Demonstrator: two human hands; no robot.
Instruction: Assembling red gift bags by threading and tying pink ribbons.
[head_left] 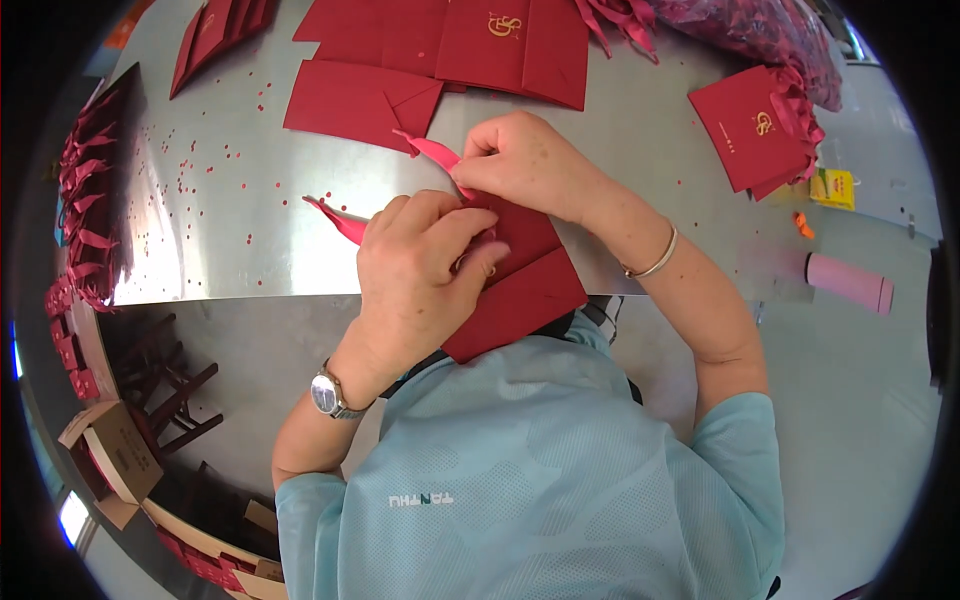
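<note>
A dark red paper bag (528, 300) lies tilted at the table's front edge, its lower end against my shirt. My left hand (415, 265) is closed at the bag's upper left edge, thumb and forefinger curled together over it. A pink-red ribbon end (342, 222) sticks out to the left from behind that hand. My right hand (525, 165) pinches another length of ribbon (430, 152) just above the bag, its pointed tip toward the upper left. Exactly what sits between my left fingertips is partly hidden.
Flat red bags (400, 45) lie beyond my hands. Finished-looking bags with ribbons (750, 130) and a plastic sack (760, 40) are at the right, near a yellow box (832, 188) and pink bottle (848, 283). Ribboned bags (90, 200) line the left edge; small red paper dots dot the metal table (290, 270).
</note>
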